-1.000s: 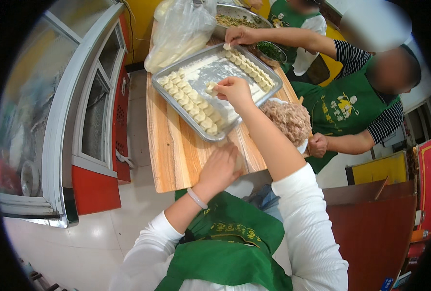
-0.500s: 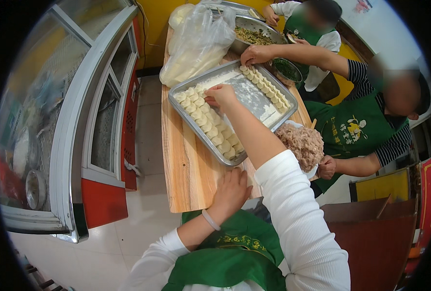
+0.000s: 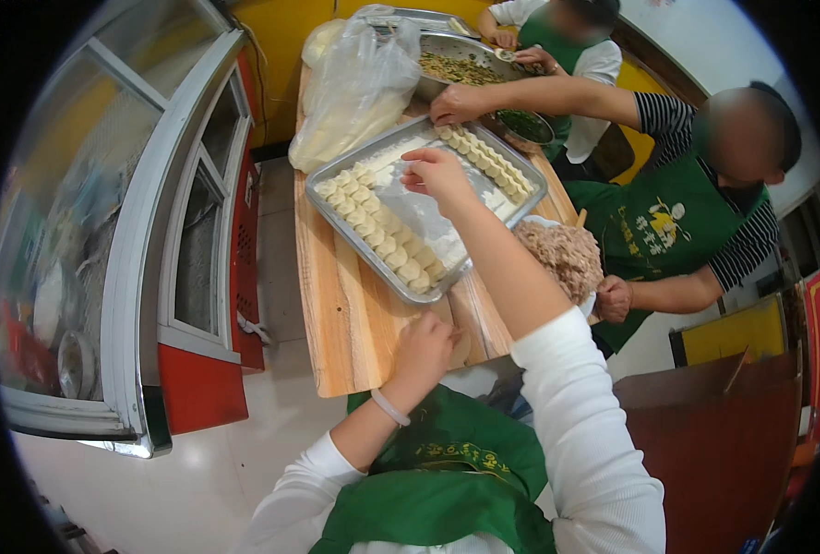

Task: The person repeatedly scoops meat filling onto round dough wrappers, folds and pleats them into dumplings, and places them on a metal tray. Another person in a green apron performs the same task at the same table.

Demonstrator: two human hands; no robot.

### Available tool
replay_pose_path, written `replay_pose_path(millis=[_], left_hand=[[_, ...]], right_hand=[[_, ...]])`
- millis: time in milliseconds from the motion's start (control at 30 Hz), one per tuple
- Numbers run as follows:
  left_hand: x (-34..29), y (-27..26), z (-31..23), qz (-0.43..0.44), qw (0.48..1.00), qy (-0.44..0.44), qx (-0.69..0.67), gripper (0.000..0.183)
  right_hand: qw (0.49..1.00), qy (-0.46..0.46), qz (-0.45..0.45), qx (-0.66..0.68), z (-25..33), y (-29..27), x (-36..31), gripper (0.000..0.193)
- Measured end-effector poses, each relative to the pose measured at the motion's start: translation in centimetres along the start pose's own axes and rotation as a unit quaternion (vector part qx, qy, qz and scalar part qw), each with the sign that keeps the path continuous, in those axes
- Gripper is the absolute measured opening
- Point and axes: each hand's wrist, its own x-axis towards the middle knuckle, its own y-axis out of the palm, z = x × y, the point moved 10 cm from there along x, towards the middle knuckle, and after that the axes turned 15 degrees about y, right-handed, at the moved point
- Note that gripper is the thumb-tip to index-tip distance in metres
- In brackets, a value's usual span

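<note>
A metal tray point(image 3: 380, 292) holds rows of pleated dumplings point(image 3: 373, 220) along its left side and another row point(image 3: 490, 159) along its right. Above its floured middle, my right hand point(image 3: 439, 175) hangs with loosely bent fingers apart, and nothing shows in them. My left hand point(image 3: 423, 346) is low at the near edge of the wooden table point(image 3: 341, 323), its fingers curled. A pale round dumpling wrapper point(image 3: 462, 346) shows at those fingertips; part of the grip is hidden. Right of my forearm stands a bowl of minced meat point(image 3: 559, 258).
A co-worker's hand point(image 3: 459, 103) reaches to the tray's far corner; that person's other hand point(image 3: 615, 297) is by the meat bowl. Another person works behind a bowl of chopped filling point(image 3: 460, 69). A plastic bag point(image 3: 354, 111) lies far left. A glass cabinet point(image 3: 202, 249) stands left.
My right hand has lifted off the left dumpling rows and shifted right, over the tray's middle, its fingers now looser. My left hand stays near the table edge. The view has shifted slightly.
</note>
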Motion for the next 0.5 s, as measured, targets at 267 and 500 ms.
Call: replay_pose_path(millis=[267, 500], left_hand=[[-0.4, 2.0, 0.7, -0.219, 0.561, -0.271, -0.751, 0.028], [0.9, 4.8, -1.0, -0.175, 0.630, -0.268, -0.708, 0.020]], right_hand=[[0.935, -0.205, -0.148, -0.246, -1.7, -12.2, -21.9, 0.016], [0.780, -0.110, -0.286, -0.546, -10.4, -17.5, -28.4, 0.034]])
